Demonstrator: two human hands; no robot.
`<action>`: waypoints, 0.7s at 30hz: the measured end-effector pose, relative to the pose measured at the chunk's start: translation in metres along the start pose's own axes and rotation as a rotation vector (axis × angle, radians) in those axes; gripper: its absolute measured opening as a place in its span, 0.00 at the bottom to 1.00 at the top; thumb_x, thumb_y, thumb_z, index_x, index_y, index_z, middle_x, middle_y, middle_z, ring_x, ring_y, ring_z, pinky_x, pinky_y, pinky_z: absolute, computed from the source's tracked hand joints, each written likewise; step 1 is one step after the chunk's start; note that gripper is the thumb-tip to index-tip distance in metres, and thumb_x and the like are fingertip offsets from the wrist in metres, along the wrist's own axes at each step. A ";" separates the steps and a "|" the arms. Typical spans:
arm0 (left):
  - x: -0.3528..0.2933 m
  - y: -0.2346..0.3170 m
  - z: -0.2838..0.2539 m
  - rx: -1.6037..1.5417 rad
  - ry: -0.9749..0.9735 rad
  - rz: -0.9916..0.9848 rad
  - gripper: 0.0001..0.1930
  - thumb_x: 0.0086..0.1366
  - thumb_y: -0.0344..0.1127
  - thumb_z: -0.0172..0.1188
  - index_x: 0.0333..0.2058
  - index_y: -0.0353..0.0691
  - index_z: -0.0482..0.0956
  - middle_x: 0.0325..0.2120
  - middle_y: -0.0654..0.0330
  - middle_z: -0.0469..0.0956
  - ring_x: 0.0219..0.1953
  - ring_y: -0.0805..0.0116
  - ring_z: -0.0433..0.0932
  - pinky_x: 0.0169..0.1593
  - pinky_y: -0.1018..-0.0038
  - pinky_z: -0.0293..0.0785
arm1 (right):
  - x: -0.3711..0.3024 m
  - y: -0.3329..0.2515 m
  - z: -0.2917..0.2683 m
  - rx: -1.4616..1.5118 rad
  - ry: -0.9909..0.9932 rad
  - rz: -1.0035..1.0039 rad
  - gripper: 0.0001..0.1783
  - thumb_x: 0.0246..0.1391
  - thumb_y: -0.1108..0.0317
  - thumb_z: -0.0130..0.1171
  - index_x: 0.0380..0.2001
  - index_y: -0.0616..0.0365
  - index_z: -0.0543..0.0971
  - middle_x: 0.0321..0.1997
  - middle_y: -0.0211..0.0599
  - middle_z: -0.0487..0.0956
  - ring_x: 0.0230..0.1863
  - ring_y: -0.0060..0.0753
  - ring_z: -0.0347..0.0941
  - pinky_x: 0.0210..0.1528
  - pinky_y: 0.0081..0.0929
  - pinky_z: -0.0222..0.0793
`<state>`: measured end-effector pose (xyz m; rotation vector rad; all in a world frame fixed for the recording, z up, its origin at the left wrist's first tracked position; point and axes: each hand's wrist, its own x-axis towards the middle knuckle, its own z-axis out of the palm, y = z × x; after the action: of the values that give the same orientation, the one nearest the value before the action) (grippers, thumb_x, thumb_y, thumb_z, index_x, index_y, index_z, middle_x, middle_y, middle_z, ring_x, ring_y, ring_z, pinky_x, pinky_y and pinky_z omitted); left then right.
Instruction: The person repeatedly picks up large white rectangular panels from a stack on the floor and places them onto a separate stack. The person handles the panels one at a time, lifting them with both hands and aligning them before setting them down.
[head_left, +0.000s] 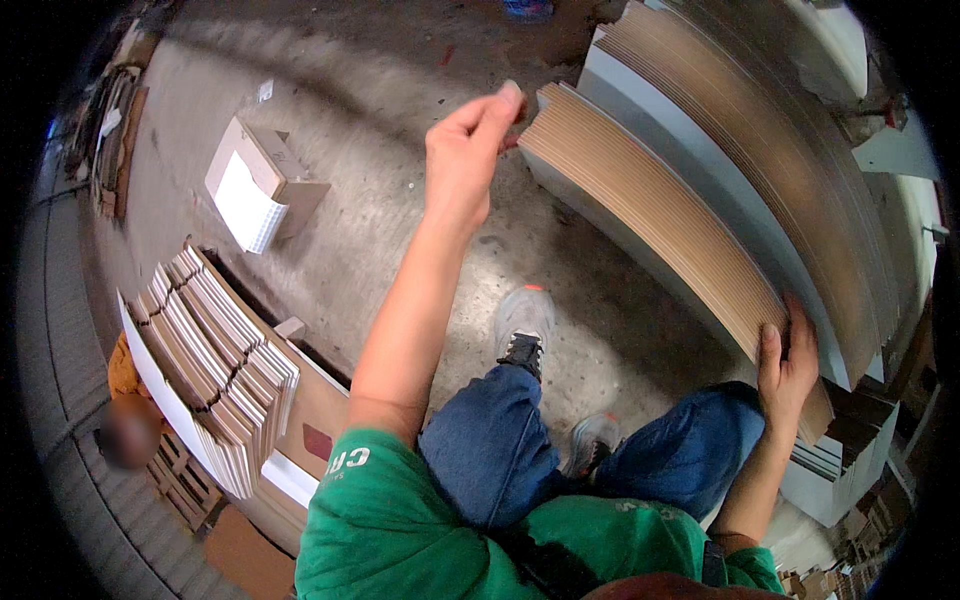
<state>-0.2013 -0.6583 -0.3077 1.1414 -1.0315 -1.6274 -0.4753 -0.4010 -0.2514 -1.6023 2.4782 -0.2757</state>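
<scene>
A thick stack of brown cardboard sheets (650, 195) stands on edge to my right, its layered edges facing up and its near side grey. By its far end, my left hand (465, 150) is raised with the fingers curled and the thumb pressed in. Whatever those fingers pinch, if anything, is hidden. The near end of the stack is in the grip of my right hand (790, 365), thumb on the layered edge and fingers bent over the far side. Behind it leans a second, larger cardboard stack (740, 130) with a grey-white face.
Folded white-and-brown cardboard pieces (215, 360) stand in rows at left. An open carton (262, 185) with a white flap sits on the concrete floor (370, 110). A wooden pallet (183, 480) and a person in orange (135, 385) are at far left. More cardboard (840, 470) lies near my right arm.
</scene>
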 end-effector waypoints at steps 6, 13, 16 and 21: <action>-0.020 -0.001 -0.007 -0.029 -0.066 0.009 0.14 0.59 0.36 0.57 0.37 0.30 0.77 0.35 0.57 0.77 0.37 0.72 0.74 0.44 0.73 0.70 | 0.003 0.008 0.005 0.003 0.013 0.008 0.25 0.56 0.52 0.45 0.51 0.58 0.69 0.51 0.48 0.70 0.55 0.43 0.64 0.56 0.34 0.56; -0.020 -0.007 -0.013 0.060 -0.054 0.045 0.12 0.57 0.34 0.59 0.37 0.31 0.77 0.33 0.57 0.78 0.37 0.72 0.75 0.45 0.74 0.71 | 0.008 0.002 0.002 0.001 0.018 -0.015 0.24 0.54 0.56 0.47 0.49 0.62 0.69 0.50 0.49 0.71 0.53 0.47 0.65 0.55 0.34 0.57; -0.020 -0.008 -0.013 0.069 -0.056 0.077 0.11 0.56 0.33 0.60 0.35 0.32 0.79 0.30 0.59 0.78 0.34 0.75 0.74 0.41 0.78 0.70 | 0.006 0.004 0.005 0.044 0.022 -0.002 0.25 0.54 0.55 0.46 0.49 0.62 0.69 0.50 0.50 0.70 0.53 0.47 0.65 0.55 0.34 0.56; -0.019 -0.007 -0.012 0.060 -0.035 0.096 0.09 0.54 0.32 0.63 0.33 0.35 0.80 0.27 0.63 0.79 0.30 0.80 0.72 0.36 0.84 0.68 | 0.006 0.008 0.005 0.025 0.010 0.003 0.24 0.55 0.56 0.47 0.49 0.62 0.69 0.50 0.50 0.70 0.54 0.46 0.64 0.56 0.34 0.55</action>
<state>-0.1878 -0.6399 -0.3126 1.0889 -1.1474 -1.5546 -0.4840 -0.4033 -0.2584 -1.5911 2.4745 -0.3137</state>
